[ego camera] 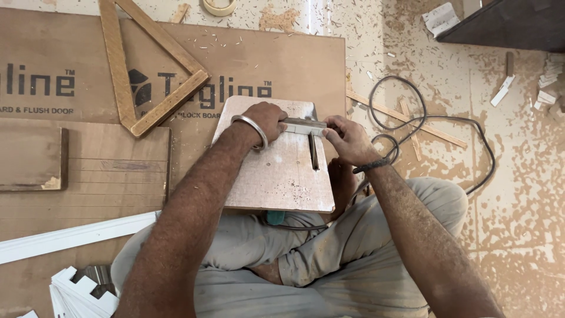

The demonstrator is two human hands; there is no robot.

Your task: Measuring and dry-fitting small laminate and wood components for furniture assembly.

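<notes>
You sit cross-legged with a small board [276, 171] propped across your lap, so its slot [314, 152] faces up at working height. A short pale strip [303, 125] lies crosswise at the top of the slot, near the board's far edge. Your left hand [265, 119] presses down on its left end, fingers curled over it, likely to keep it steady. Your right hand [347, 138] pinches the right end between thumb and fingertips. A cable [412, 118] trails on the floor to your right
</notes>
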